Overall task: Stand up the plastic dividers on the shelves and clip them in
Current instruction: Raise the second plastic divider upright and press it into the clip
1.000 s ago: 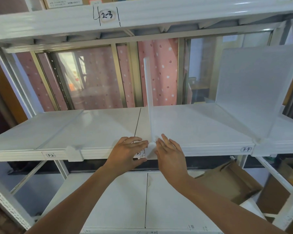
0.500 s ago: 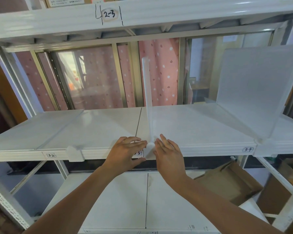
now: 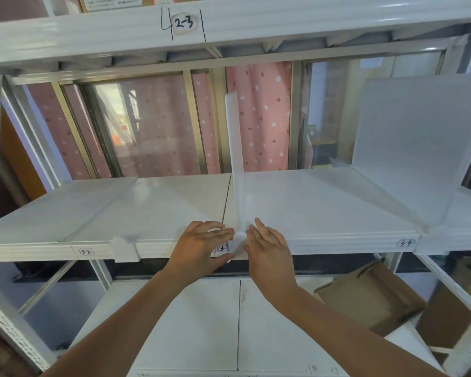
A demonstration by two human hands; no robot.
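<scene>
I am looking at the middle divider standing upright at the centre of the frame, edge-on to me, so I am seeing only its thin front edge and nothing of its faces. Its white clip is sitting on the front lip of the shelf, half covered by my fingers. My left hand is lying with straight fingers against the clip from the left, thumb under the lip; my right hand is pressing flat from the right, fingers straight. The two hands are nearly meeting on the clip. I cannot tell whether the clip is seated. The label behind my left fingers is being partly hidden; I am reading only "3-".

At the right of the frame a second divider is standing, its top corner cut off by the frame edge. At lower left a third divider is lying flat, its clip on the lip beside the "3-2" tag.
</scene>
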